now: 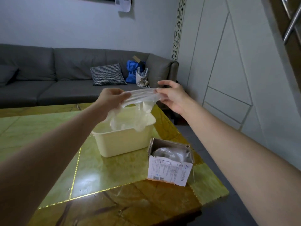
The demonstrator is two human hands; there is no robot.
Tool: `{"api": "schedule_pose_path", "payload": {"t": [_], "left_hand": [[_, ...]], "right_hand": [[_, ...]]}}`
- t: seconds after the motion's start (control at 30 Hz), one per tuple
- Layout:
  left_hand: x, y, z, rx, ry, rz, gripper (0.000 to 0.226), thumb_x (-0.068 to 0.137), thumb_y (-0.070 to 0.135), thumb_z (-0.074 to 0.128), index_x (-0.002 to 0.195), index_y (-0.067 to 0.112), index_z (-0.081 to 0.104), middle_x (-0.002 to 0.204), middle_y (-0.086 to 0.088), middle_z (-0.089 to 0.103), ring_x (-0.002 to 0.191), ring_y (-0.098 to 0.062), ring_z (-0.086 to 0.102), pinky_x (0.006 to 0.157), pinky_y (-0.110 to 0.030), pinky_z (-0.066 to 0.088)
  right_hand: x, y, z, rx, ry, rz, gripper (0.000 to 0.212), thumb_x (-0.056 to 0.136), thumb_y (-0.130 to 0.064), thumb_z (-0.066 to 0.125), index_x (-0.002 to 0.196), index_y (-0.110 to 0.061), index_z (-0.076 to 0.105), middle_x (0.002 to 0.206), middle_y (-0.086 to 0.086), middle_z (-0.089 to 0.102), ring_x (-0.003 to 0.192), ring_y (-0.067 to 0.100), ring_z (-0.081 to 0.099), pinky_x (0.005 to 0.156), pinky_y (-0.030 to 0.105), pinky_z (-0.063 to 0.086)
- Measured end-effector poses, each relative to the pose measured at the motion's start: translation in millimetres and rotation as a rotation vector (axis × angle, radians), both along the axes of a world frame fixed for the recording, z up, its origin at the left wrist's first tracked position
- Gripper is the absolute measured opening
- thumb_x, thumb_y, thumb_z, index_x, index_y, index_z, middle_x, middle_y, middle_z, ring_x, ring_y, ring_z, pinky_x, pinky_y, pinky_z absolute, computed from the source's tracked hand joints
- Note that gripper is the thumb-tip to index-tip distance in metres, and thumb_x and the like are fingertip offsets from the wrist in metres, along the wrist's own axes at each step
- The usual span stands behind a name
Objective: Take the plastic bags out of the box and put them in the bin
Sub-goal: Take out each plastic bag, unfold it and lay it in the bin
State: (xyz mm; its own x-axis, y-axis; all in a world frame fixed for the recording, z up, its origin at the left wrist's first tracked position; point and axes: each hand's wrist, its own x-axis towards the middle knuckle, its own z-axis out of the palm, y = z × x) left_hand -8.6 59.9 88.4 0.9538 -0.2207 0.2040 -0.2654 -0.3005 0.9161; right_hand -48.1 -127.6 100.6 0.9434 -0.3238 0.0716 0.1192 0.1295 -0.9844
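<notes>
A clear plastic bag [138, 103] is stretched between my two hands above the cream bin [123, 142]. My left hand [110, 100] grips its left end and my right hand [171, 97] pinches its right end between thumb and fingers. The bag's loose part hangs down into the bin's opening. To the right of the bin stands the open cardboard box [171, 167] with a white printed label; more crumpled clear plastic [171, 153] lies inside it.
Bin and box stand on a glossy green-and-brown table [97, 176] near its right edge. Behind the table is a grey sofa [48, 75] with a checked cushion [107, 75], a blue bag [132, 70] and a white plastic bag [141, 77]. White cabinet panels [236, 70] line the right side.
</notes>
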Motion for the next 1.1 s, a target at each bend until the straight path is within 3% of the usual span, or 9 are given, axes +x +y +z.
{"api": "schedule_pose_path", "payload": {"t": [0.07,0.13,0.27,0.43,0.53,0.67,0.8,0.93,1.1], "left_hand": [[16,14,6,-0.008,-0.038,0.085,0.014,0.088,0.025,0.061,0.082,0.012,0.064,0.060,0.000,0.047,0.043,-0.005,0.042,0.035,-0.009,0.033],[37,33,9,-0.059,-0.077,0.232,0.018,0.089,0.025,0.060,0.089,0.008,0.065,0.064,-0.003,0.050,0.044,-0.004,0.049,0.043,-0.011,0.039],[74,57,9,0.042,-0.232,0.455,0.028,0.092,0.021,0.053,0.113,0.003,0.059,0.102,-0.009,0.061,0.090,-0.018,0.055,0.081,-0.028,0.045],[84,33,4,0.274,-0.615,0.300,0.022,0.092,0.014,0.053,0.109,0.006,0.063,0.108,-0.009,0.055,0.099,-0.019,0.053,0.081,-0.020,0.036],[84,9,-19,0.522,-0.442,-0.181,0.024,0.092,0.015,0.053,0.111,0.008,0.067,0.108,-0.003,0.065,0.085,-0.007,0.058,0.071,-0.009,0.040],[85,-8,-54,0.696,0.112,-0.584,0.034,0.099,0.028,0.036,0.111,0.017,0.066,0.117,0.002,0.066,0.117,-0.010,0.052,0.107,-0.028,0.027],[89,-13,-68,0.795,0.298,-0.582,0.041,0.099,0.037,0.030,0.122,0.018,0.059,0.129,-0.006,0.057,0.123,-0.020,0.049,0.112,-0.039,0.028],[96,-9,-74,0.922,0.441,-0.522,0.052,0.096,0.047,0.032,0.129,0.012,0.052,0.134,-0.003,0.052,0.124,-0.017,0.047,0.111,-0.034,0.029],[105,-3,-85,1.297,0.364,-0.424,0.050,0.096,0.043,0.038,0.129,0.007,0.050,0.126,-0.003,0.052,0.115,-0.021,0.050,0.097,-0.029,0.037]], "right_hand": [[17,2,0,0.010,-0.058,-0.118,0.023,0.091,0.008,0.051,0.085,-0.014,0.056,0.079,0.011,0.062,0.050,0.008,0.047,0.038,0.015,0.034],[37,2,-3,-0.016,-0.075,-0.192,0.026,0.092,0.006,0.049,0.077,-0.015,0.054,0.077,0.008,0.060,0.042,0.005,0.040,0.036,0.015,0.031],[75,10,-25,-0.207,-0.003,-0.190,0.037,0.092,0.008,0.044,0.068,-0.015,0.060,0.070,0.000,0.059,0.036,0.003,0.038,0.038,0.014,0.031],[114,25,-63,-0.655,0.042,-0.118,0.029,0.092,0.004,0.046,0.084,-0.007,0.071,0.082,0.003,0.066,0.054,0.008,0.048,0.044,0.015,0.040],[127,25,-82,-0.855,0.052,-0.033,0.024,0.094,-0.001,0.048,0.094,-0.004,0.072,0.105,0.009,0.069,0.059,0.005,0.045,0.056,0.016,0.039],[129,21,-93,-1.051,0.117,0.164,0.022,0.095,-0.005,0.050,0.107,-0.007,0.068,0.120,0.005,0.064,0.058,-0.003,0.042,0.047,0.008,0.036],[128,16,-96,-1.183,0.333,0.394,0.046,0.092,-0.001,0.055,0.136,-0.012,0.048,0.136,0.002,0.049,0.062,0.006,0.049,0.046,0.015,0.038],[131,18,-94,-1.315,0.448,0.526,0.066,0.088,-0.005,0.063,0.146,-0.013,0.032,0.120,0.003,0.050,0.061,0.007,0.049,0.042,0.011,0.039],[133,25,-100,-1.654,0.499,0.550,0.060,0.089,-0.015,0.063,0.142,-0.006,0.037,0.136,0.012,0.048,0.105,0.025,0.059,0.086,0.032,0.052]]}}
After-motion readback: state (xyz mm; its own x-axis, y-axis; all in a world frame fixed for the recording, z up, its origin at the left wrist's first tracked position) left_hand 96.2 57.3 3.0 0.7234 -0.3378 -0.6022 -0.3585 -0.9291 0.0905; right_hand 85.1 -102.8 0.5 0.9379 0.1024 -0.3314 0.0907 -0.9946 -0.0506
